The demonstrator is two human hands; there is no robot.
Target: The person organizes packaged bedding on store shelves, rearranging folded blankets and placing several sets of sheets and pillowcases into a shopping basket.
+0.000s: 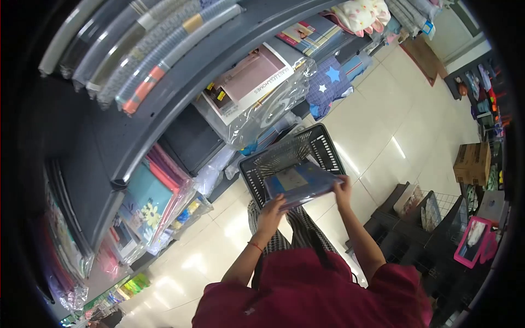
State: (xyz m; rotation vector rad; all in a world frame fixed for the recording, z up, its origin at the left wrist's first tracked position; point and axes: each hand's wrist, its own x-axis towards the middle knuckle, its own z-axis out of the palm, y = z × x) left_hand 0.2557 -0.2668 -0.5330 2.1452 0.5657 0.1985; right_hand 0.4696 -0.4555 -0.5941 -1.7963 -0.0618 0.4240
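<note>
Both of my hands grip a flat, dark blue package in clear plastic [302, 187], which seems to be folded fabric with a pale label. At its near left corner, my left hand [270, 215] has its fingers closed on the edge. My right hand [343, 191] pinches the opposite corner. Just beyond and partly beneath the package is a black plastic shopping basket [330, 156] with slotted walls. The package covers much of the basket's opening, so whatever lies inside is mostly hidden.
Dark shelves [164, 123] on the left carry plastic-wrapped textiles [145, 210] and a white-and-pink box [257, 76]. Black racks [394, 240] stand at right, with a cardboard box [472, 163] behind. Glossy tiled floor [377, 131] runs between. A brown mat [420, 61] lies farther off.
</note>
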